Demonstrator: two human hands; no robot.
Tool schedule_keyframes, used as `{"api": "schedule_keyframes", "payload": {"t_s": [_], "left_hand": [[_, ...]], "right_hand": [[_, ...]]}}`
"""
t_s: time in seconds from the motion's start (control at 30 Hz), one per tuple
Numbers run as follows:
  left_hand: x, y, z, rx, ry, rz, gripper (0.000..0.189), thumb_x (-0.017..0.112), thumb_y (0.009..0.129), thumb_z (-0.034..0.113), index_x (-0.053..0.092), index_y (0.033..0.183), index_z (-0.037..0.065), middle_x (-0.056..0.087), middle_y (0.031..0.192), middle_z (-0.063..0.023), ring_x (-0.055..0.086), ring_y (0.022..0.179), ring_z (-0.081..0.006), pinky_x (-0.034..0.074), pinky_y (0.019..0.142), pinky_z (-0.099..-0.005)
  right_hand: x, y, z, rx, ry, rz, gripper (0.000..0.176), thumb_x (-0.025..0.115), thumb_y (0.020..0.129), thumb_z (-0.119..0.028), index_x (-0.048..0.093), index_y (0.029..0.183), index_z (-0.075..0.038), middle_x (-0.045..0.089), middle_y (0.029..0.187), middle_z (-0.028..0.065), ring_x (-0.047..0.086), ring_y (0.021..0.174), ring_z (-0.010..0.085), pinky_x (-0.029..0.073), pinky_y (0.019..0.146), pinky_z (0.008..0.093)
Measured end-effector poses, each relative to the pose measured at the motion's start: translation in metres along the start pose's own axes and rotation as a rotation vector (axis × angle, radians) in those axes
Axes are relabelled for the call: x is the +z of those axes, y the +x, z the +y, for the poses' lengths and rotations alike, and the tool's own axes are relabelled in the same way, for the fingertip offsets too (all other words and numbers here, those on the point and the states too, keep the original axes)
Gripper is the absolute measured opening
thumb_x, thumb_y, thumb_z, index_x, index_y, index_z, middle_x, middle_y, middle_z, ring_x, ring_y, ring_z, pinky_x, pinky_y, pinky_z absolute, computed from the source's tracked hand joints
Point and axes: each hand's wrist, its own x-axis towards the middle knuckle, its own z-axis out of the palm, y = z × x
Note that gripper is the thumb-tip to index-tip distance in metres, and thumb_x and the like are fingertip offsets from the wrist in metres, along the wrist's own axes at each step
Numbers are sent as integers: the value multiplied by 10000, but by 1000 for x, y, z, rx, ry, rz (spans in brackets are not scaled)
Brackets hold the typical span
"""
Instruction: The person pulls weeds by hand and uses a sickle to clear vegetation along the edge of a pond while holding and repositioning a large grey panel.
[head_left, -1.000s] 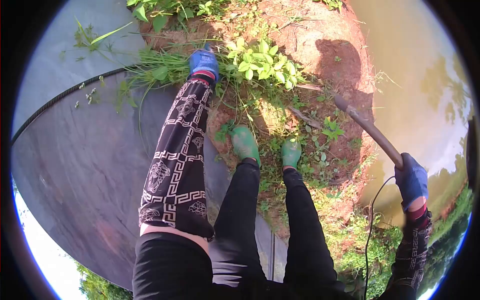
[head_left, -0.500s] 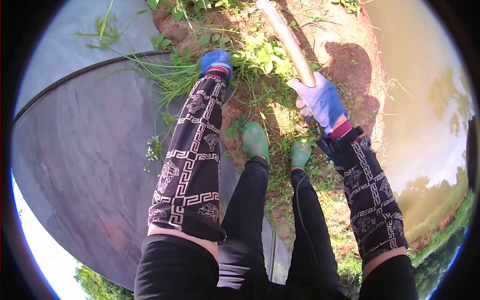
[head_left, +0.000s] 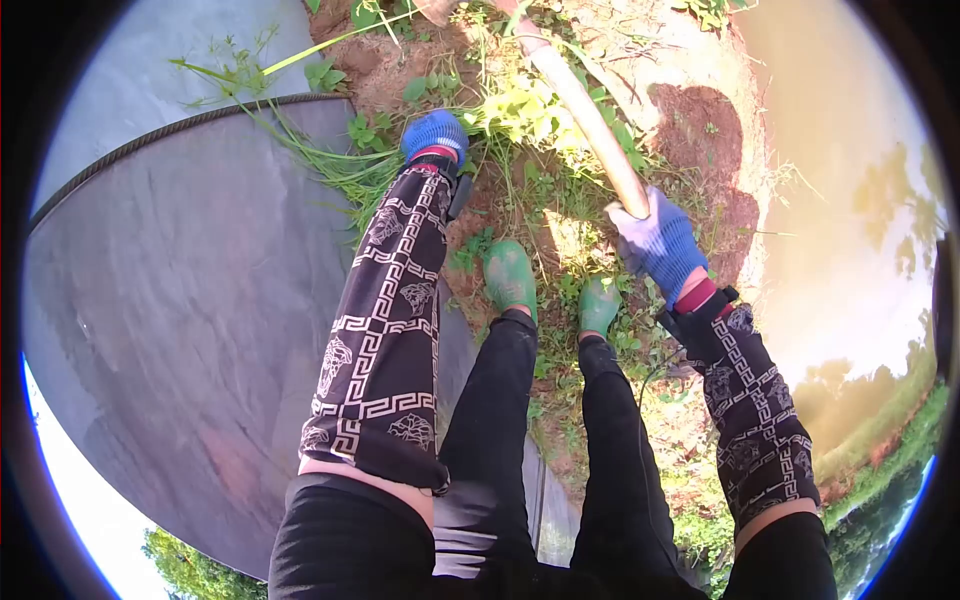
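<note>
My left hand (head_left: 435, 135), in a blue knit glove, is closed around a bunch of long green grass (head_left: 350, 165). The blades fan out to the left over the grey sheet. My right hand (head_left: 660, 240), in a blue and whitish glove, grips the lower end of a long wooden handle (head_left: 580, 105), which looks like that of a hoe. It slants up and left to the top edge, where part of what seems to be its blade (head_left: 436, 10) shows. Low leafy weeds (head_left: 530, 110) grow between the two hands.
Green shoes (head_left: 511, 278) stand on a strip of reddish soil with weeds. A grey sheet (head_left: 200, 260) with a rope edge (head_left: 170, 128) slopes away on the left. Muddy water (head_left: 830, 230) lies along the right side of the bank.
My right hand has moved down and slightly right with the handle, and the blade-like part has come into view at the top. My left hand has shifted slightly, still holding the grass.
</note>
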Motion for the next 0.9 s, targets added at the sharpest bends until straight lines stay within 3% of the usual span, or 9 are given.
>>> {"api": "schedule_keyframes", "payload": {"t_s": [0.1, 0.17, 0.33, 0.57, 0.6, 0.7, 0.77, 0.83, 0.9], "left_hand": [[-6, -10, 3, -3, -23, -8, 288, 590, 903, 252, 725, 1092, 82, 697, 1124, -182, 675, 1063, -328, 534, 894, -431], [-10, -12, 2, 65, -17, 13, 289, 592, 901, 254, 728, 1081, 74, 700, 1122, -170, 679, 1054, -323, 536, 892, -428], [58, -81, 8, 91, -170, -103, 315, 525, 923, 249, 655, 1146, 69, 681, 1140, -201, 653, 1089, -353, 512, 933, -451], [47, -93, 1, 61, -282, -64, 256, 582, 899, 213, 681, 1074, 52, 674, 1127, -206, 659, 1053, -350, 526, 904, -437], [52, -93, -3, 75, -313, 9, 427, 713, 828, 373, 654, 1100, 49, 638, 1200, -221, 623, 1116, -361, 505, 936, -443], [74, -94, 3, -58, -324, 28, 541, 747, 802, 455, 648, 1153, 57, 604, 1270, -223, 617, 1140, -345, 491, 973, -426], [78, -84, 8, -84, -434, -170, 529, 730, 829, 452, 653, 1169, 54, 614, 1258, -235, 617, 1152, -315, 478, 1000, -412], [87, -80, 15, 261, -391, -454, 458, 708, 856, 392, 669, 1129, 27, 635, 1218, -247, 635, 1120, -311, 488, 981, -409], [106, -76, 17, 409, -128, -384, 386, 668, 879, 348, 677, 1134, 59, 638, 1226, -220, 645, 1093, -322, 504, 952, -418]], "right_hand": [[16, 14, -43, -181, 227, 53, 366, 653, 878, -308, 542, 1020, 10, 647, 655, 115, 667, 562, 203, 539, 521, 358], [36, 38, -19, -230, -20, 113, 335, 661, 873, -322, 572, 985, -19, 631, 664, 126, 650, 553, 208, 521, 526, 343], [31, -41, 168, 170, -287, 4, 421, 650, 839, -314, 590, 1141, -26, 674, 774, 170, 691, 644, 253, 554, 619, 373], [7, -29, 22, -82, 86, 63, 310, 647, 898, -269, 573, 1064, -18, 614, 649, 72, 619, 511, 166, 503, 473, 320], [10, -12, 19, -192, 162, 60, 308, 654, 895, -279, 575, 1046, -23, 601, 616, 51, 605, 483, 161, 493, 453, 317], [12, -30, -55, 17, 196, 10, 253, 681, 893, -246, 597, 1047, -62, 588, 673, 20, 555, 483, 103, 462, 433, 262], [17, -37, -71, -274, 110, 132, 249, 672, 904, -252, 593, 1025, -49, 599, 670, 34, 575, 491, 116, 468, 427, 269], [19, -27, -49, -350, 51, 185, 271, 671, 905, -273, 596, 1022, -40, 620, 667, 52, 602, 507, 131, 483, 439, 274], [25, -5, -4, -151, -65, 110, 368, 626, 882, -326, 587, 1049, -1, 664, 696, 124, 678, 593, 230, 547, 555, 363]]}}
